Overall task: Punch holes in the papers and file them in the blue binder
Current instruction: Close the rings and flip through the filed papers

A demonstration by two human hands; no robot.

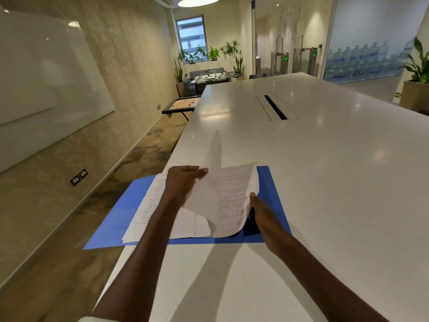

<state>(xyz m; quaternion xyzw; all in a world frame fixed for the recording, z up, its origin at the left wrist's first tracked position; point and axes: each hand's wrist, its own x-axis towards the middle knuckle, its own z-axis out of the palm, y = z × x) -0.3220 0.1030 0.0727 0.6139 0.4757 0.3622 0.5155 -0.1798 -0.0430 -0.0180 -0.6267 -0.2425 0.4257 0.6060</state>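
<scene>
Lifting printed white paper sheets (216, 182) off open flat blue binder (116, 219) on white surface (325, 182): left hand (183, 180) fingers (202, 171) pinched shut on sheet's upper edge. Right hand (260, 210) fingers tucked under curled right edge, grip not visible; dark object (251, 225) beneath, nearest right hand.

White table (325, 173) bare beyond blue binder (120, 219), lifted papers (216, 182) screening its middle

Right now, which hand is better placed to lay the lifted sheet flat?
Left, probably. The left hand already pinches the raised sheet at its top edge; the right hand is holding the curled papers over the blue binder.
</scene>
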